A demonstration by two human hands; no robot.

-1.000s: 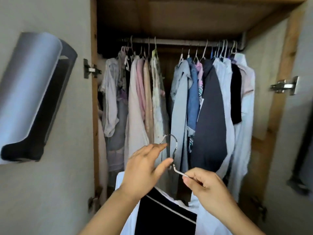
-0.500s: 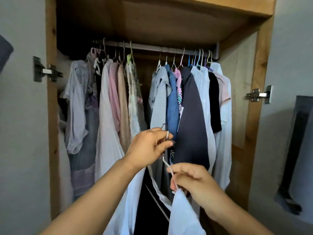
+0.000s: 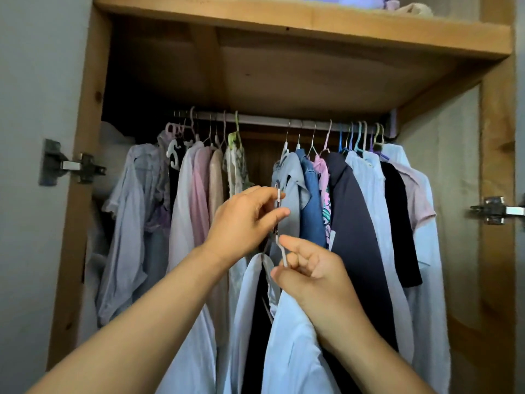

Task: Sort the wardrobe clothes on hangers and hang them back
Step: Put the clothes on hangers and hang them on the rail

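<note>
Head view: wardrobe (image 3: pixel 85 194) rail (image 3: pixel 264 120) full of hung shirts; left hand (image 3: pixel 244 220) and right hand (image 3: pixel 309 268) both pinch wire hanger (image 3: pixel 279 220) carrying pale-blue shirt (image 3: pixel 292 342).

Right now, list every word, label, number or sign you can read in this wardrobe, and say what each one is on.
None: no text can be read.
White tag beside the navy garment: too blurred to read.
Patterned top: a print, no letters to be made out.
Hinges: no marking legible.
Hanger held by the left hand and right hand: bare wire, no label.
</note>
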